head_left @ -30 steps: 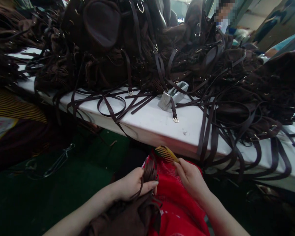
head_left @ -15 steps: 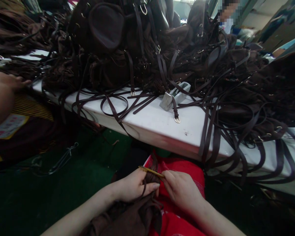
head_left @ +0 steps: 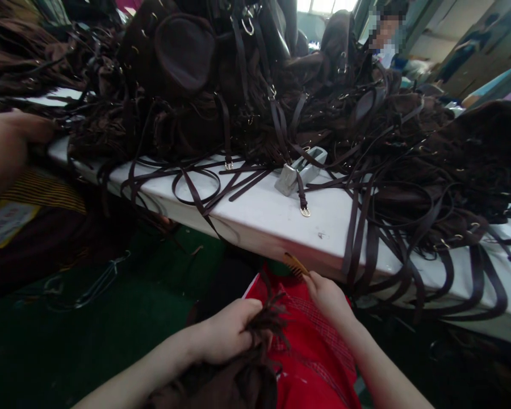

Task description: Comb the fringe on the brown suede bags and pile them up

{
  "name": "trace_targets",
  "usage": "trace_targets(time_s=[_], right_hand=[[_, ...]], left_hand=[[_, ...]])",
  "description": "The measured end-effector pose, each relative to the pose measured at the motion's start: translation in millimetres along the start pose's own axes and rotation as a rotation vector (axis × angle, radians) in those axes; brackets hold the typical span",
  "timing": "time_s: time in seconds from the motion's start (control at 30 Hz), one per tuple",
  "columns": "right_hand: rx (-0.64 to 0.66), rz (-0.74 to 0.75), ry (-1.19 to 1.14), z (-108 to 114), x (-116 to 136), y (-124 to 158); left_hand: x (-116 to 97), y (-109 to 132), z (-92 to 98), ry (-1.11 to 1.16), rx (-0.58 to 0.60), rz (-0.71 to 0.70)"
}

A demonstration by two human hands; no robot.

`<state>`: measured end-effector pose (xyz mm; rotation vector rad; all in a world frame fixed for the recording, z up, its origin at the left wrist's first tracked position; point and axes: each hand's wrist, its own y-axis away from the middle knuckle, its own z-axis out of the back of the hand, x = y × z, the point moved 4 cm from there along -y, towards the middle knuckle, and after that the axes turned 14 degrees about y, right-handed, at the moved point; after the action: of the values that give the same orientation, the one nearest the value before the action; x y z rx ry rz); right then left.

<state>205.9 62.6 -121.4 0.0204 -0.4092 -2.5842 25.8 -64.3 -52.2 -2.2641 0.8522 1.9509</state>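
My left hand [head_left: 232,329] is closed around a bunch of brown fringe [head_left: 270,321], whose loose strands stick out past the thumb. Below it, brown soft material [head_left: 238,383] hangs over my lap. A yellowish comb [head_left: 296,266] is pinched in my right hand [head_left: 327,292], its teeth pointing down and left. The comb is apart from the fringe, up near the table's front edge. Red cloth [head_left: 306,335] covers my lap beneath both hands.
Brown bags [head_left: 185,54] with straps and buckles are heaped along the white table [head_left: 276,218]. A grey metal block [head_left: 300,170] sits near the edge. Straps [head_left: 368,250] dangle over the front at right. Another person's hand [head_left: 12,142] reaches in from the left.
My right hand has moved the comb up and away from the fringe. The fringe strands now fan out from my left hand. The other person's hand at left has shifted slightly.
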Motion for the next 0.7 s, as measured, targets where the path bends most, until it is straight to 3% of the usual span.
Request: trace_targets(time_s=[0.13, 0.27, 0.5, 0.7], right_hand=[[-0.142, 0.162, -0.299, 35.0, 13.8, 29.3], [-0.163, 0.376, -0.354, 63.6, 44.4, 59.8], [-0.056, 0.460, -0.163, 58.6, 60.2, 60.3], [-0.043, 0.472, -0.002, 54.0, 66.9, 59.6]], left_hand=[[8.1, -3.9, 5.3, 0.032, -0.022, 0.065], [2.9, -8.4, 2.3, 0.127, -0.018, 0.025], [1.4, -6.4, 1.8, 0.105, -0.012, -0.020], [1.7, -4.6, 1.5, 0.063, -0.006, -0.017]])
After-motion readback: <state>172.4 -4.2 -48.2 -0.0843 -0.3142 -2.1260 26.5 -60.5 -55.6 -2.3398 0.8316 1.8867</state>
